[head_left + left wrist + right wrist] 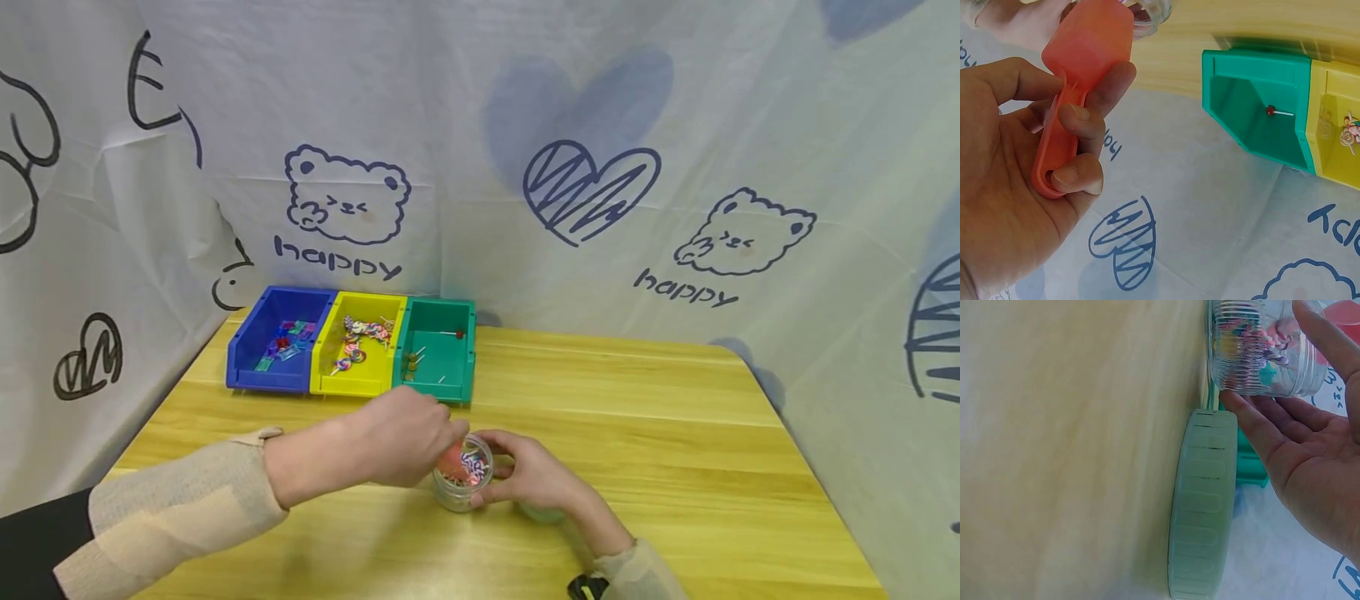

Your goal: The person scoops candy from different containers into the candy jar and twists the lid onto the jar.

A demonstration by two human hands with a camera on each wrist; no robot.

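My left hand (408, 433) grips a coral-red scoop (1091, 44) by its handle, the fingers wrapped about it in the left wrist view. In the head view the scoop's bowl (452, 461) dips into the mouth of a clear jar (454, 500). Small lollipops (474, 467) and other colourful bits lie inside that jar. Thumb and fingers of my right hand (536, 475) hold the jar from its right side, as the right wrist view (1316, 456) also shows. Under the right hand a pale green ridged lid (1202, 506) lies on the table.
Three joined bins stand at the table's back left. The blue bin (243, 362) holds wrapped pieces, the yellow bin (352, 385) swirled lollipops, the green bin (438, 321) a few small lollipops. A printed white cloth (465, 242) hangs behind the wooden table (637, 400).
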